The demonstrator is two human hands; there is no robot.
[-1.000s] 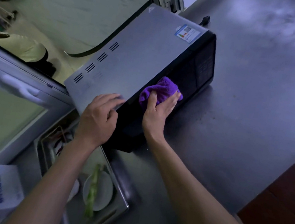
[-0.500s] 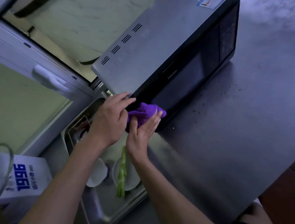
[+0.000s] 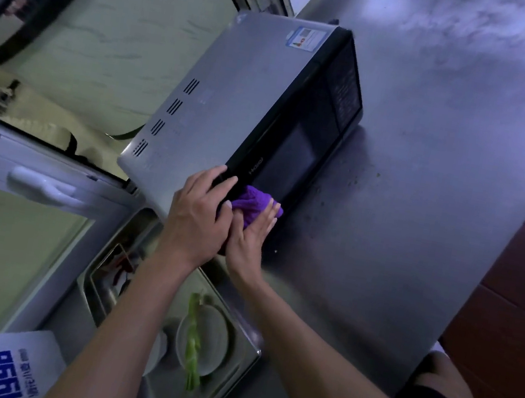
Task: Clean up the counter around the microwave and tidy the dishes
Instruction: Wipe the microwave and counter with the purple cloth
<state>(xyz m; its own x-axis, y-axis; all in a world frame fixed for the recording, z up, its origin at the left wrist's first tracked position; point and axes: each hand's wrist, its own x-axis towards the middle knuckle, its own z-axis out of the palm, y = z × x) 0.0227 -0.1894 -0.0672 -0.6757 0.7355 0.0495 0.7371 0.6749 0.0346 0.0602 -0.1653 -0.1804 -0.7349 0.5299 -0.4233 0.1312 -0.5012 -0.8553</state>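
A white plate point(image 3: 206, 340) bearing green stalks point(image 3: 193, 343) lies in the steel sink point(image 3: 249, 353), likely awaiting washing; above it the left hand point(image 3: 197, 219) rests extended fingers on the microwave point(image 3: 235, 104) at its near corner, seemingly to steady it; its top is brushed metal, its door glossy black; the right hand point(image 3: 249, 236) presses a bunched purple cloth point(image 3: 253, 202), soft and nubby, against the door front with flat fingers; smooth steel counter point(image 3: 429, 192) stretches rightward.

A second ago the right hand point(image 3: 249, 236) pressed the purple cloth point(image 3: 255, 204) mid-door on the microwave point(image 3: 236, 97), apart from the left hand point(image 3: 197, 219). Now cloth and hand sit at the door's lower-left end, touching the left hand.
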